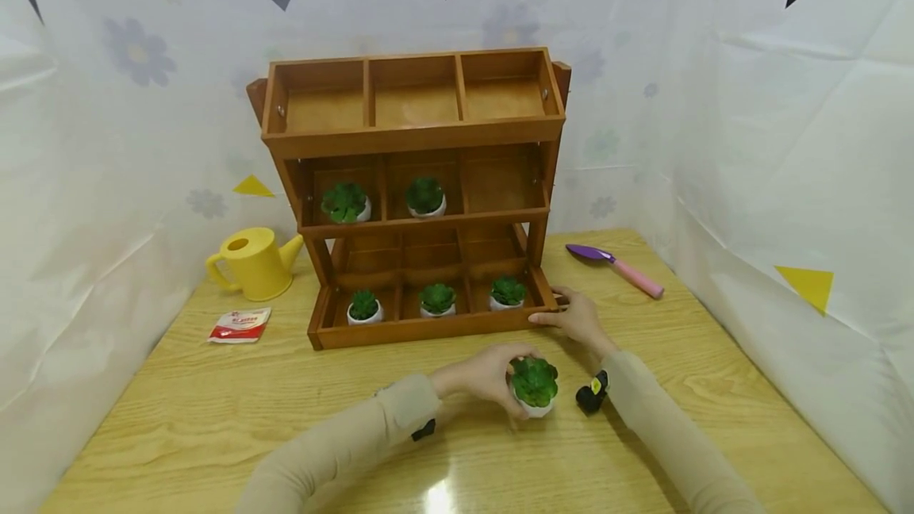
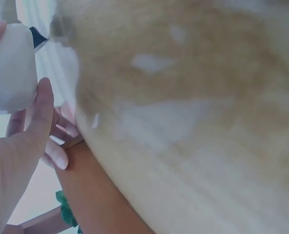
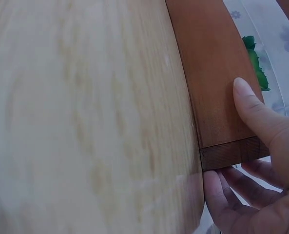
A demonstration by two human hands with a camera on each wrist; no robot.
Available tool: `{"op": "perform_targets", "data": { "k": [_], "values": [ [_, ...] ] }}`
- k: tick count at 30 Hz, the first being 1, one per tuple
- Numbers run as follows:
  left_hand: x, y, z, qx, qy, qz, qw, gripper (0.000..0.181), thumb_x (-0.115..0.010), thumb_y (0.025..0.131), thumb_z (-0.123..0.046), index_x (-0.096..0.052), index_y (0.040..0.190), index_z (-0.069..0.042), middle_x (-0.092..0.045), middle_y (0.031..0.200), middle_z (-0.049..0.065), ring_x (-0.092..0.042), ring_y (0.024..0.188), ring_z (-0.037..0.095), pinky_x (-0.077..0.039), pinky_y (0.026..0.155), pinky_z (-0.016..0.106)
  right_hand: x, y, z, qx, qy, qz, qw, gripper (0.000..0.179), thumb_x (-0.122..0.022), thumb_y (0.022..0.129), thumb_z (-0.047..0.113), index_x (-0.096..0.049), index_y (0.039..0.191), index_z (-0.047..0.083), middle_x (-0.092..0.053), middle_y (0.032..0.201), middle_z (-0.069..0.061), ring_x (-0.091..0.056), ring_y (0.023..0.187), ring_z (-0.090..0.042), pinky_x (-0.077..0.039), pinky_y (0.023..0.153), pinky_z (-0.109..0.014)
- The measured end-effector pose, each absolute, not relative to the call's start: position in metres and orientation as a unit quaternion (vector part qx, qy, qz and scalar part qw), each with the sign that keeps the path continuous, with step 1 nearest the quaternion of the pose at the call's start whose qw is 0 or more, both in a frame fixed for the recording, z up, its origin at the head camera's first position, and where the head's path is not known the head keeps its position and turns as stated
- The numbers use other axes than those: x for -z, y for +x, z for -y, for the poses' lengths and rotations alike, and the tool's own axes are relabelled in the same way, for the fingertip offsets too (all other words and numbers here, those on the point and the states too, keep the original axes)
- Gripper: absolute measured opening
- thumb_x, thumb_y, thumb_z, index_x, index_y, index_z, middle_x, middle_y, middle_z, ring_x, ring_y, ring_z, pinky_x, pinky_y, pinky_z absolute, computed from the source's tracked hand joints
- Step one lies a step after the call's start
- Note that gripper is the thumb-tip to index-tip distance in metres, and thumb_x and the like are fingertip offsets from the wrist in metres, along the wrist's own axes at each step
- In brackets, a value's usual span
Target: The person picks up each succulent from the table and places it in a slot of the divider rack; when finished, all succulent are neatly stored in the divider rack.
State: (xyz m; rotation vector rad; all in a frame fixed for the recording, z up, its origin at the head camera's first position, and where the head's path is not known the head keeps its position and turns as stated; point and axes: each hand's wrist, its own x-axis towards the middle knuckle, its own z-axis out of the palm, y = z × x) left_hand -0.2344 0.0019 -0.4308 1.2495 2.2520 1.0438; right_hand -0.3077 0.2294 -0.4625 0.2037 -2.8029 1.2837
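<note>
In the head view my left hand (image 1: 487, 375) holds a small potted succulent (image 1: 535, 384), fingers and thumb around its white pot, in front of the shelf. The left wrist view shows that white pot (image 2: 10, 73) from the side. My right hand (image 1: 577, 320) grips the front right corner of a brown three-tier wooden shelf (image 1: 428, 330). In the right wrist view the thumb lies on the face of the front board (image 3: 210, 78), with the fingers around its end. Three potted succulents, one of them at the right (image 1: 508, 292), stand in the bottom tier.
Two more succulents (image 1: 346, 203) stand in the left and middle compartments of the second tier. A yellow watering can (image 1: 259, 264) and a red-and-white packet (image 1: 240, 326) are left of the shelf. At the right lies a trowel (image 1: 628, 272) with a pink handle. White patterned cloth surrounds the table.
</note>
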Motion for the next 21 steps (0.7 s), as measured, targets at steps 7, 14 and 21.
{"op": "perform_targets", "data": {
  "k": [7, 14, 21],
  "values": [
    [0.419, -0.245, 0.002, -0.369, 0.439, -0.816, 0.073, 0.070, -0.087, 0.067, -0.016, -0.054, 0.128, -0.009, -0.057, 0.120, 0.007, -0.055, 0.108, 0.017, -0.047, 0.091, 0.027, 0.463, -0.308, -0.229, -0.410, 0.070, 0.909, 0.028, 0.081, -0.079, 0.078, 0.037, -0.045, 0.141, 0.000, -0.057, 0.127, -0.029, -0.058, 0.111, -0.042, -0.053, 0.084, -0.048],
    [0.405, -0.256, 0.007, -0.422, 0.398, -0.813, -0.045, 0.070, -0.088, 0.067, -0.016, -0.055, 0.128, -0.009, -0.056, 0.118, 0.007, -0.055, 0.107, 0.021, -0.051, 0.091, 0.036, 0.463, -0.309, -0.228, -0.418, 0.069, 0.905, 0.029, 0.065, -0.071, 0.084, 0.017, -0.044, 0.139, -0.004, -0.057, 0.123, -0.032, -0.059, 0.110, -0.044, -0.053, 0.086, -0.049],
    [0.395, -0.260, 0.004, -0.469, 0.357, -0.803, -0.087, 0.068, -0.087, 0.069, -0.016, -0.055, 0.129, -0.010, -0.053, 0.119, 0.008, -0.056, 0.100, 0.026, -0.054, 0.077, 0.044, 0.466, -0.310, -0.228, -0.417, 0.067, 0.906, 0.029, 0.068, -0.073, 0.082, 0.021, -0.045, 0.139, -0.003, -0.058, 0.123, -0.031, -0.060, 0.110, -0.043, -0.053, 0.085, -0.048]
  ]
}}
